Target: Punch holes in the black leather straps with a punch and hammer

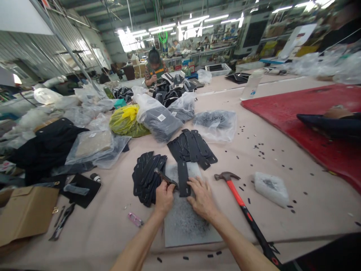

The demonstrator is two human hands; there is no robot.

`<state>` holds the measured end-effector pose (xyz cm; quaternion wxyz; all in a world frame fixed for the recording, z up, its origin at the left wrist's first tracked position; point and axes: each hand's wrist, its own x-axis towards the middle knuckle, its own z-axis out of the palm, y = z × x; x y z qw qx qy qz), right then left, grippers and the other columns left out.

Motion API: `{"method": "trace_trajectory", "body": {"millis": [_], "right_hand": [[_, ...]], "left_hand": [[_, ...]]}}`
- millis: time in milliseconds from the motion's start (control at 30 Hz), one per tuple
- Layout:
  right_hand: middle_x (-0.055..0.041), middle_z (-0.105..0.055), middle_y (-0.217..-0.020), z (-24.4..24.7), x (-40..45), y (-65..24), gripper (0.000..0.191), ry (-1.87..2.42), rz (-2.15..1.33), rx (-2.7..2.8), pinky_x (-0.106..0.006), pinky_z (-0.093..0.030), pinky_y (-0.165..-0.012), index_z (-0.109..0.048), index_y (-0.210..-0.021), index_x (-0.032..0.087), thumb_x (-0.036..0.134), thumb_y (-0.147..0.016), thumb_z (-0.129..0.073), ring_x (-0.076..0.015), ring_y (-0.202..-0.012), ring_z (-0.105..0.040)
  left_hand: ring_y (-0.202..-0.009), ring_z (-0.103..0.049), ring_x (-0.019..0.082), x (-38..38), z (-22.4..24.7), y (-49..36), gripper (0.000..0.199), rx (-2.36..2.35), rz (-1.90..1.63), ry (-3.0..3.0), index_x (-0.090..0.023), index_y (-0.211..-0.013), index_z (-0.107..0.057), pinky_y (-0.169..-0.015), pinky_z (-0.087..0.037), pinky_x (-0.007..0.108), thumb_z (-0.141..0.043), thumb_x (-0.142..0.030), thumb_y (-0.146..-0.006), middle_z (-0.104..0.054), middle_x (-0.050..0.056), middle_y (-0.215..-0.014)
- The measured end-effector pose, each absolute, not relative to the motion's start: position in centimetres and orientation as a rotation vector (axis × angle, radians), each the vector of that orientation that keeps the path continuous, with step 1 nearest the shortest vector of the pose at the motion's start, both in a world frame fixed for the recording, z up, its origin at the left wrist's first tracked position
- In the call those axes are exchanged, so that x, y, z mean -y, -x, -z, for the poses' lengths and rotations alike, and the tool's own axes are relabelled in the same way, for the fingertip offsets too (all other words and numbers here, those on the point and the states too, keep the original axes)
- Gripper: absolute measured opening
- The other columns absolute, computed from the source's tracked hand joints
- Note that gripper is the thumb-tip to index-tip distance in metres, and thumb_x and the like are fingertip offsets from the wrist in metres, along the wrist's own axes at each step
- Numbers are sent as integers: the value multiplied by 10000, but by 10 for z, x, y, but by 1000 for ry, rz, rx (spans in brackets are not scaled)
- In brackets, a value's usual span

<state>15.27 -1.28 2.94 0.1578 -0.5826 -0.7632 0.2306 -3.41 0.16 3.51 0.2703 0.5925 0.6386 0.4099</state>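
Observation:
My left hand is closed around a dark metal punch, held slantwise at the left edge of a black strip. That strip has slots near its end and lies on a grey board speckled with black marks. My right hand lies with fingers spread, its fingertips touching the strip's right edge. A fanned pile of slotted black strips is left of the board, and another pile of black strips sits behind it. To the right rests a claw hammer with a red and black handle.
Small black oblong bits are scattered on the right. A white translucent block sits beyond the hammer. Bagged goods stand at the back, a cardboard box at left, a red sheet at right. Another person works across the table.

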Motion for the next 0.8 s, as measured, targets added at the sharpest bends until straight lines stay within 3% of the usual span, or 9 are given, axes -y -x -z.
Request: {"method": "trace_trajectory", "body": {"millis": [167,300,400,500,667,800], "right_hand": [[-172,-461,-1400,-32,-3,-136,477,1739,-449,2073,-570,-212,-1080,-509,-1281,171,328,-834,-563,-344,-1313,-365],[-225,-369,-1456,-29,-20,-111,630,1912,-306,2023,-567,-198,-1074,-470,-1328,106,419,-800,-611,-390,-1336,-310],[-229,-349,-1467,-22,-21,-102,645,1996,-271,1970,-544,-212,-1076,-436,-1364,78,352,-802,-592,-388,-1349,-296],[-220,-391,-1428,-12,-12,-111,538,1963,-199,1896,-480,-287,-1061,-459,-1338,77,273,-839,-504,-354,-1314,-363],[-206,-562,-1181,-9,-3,-156,415,1998,-452,1728,-427,-439,-913,-533,-1207,110,288,-847,-428,-326,-1122,-548],[-99,-649,-794,-25,-11,-182,216,1980,-748,1751,-367,-491,-677,-609,-834,175,333,-796,-466,-260,-754,-635]], "left_hand": [[-900,-697,207,31,-12,34,219,-1590,-1125,-1750,-172,-933,-690,-833,-542,311,-488,-202,-854,-742,63,-918],[-904,-702,205,33,-7,35,239,-1590,-1162,-1761,-167,-950,-692,-833,-555,310,-468,-190,-872,-741,69,-927],[-909,-704,208,32,-5,36,244,-1572,-1185,-1777,-163,-957,-692,-834,-557,309,-465,-179,-869,-741,75,-930],[-916,-702,206,34,0,36,250,-1548,-1214,-1782,-166,-969,-687,-835,-554,304,-463,-155,-857,-740,76,-937],[-888,-698,205,35,6,36,247,-1536,-1249,-1725,-174,-945,-683,-816,-545,299,-481,-117,-817,-736,69,-906],[-849,-684,197,36,5,36,234,-1507,-1241,-1657,-177,-915,-676,-790,-526,284,-487,-93,-806,-721,60,-871]]}}
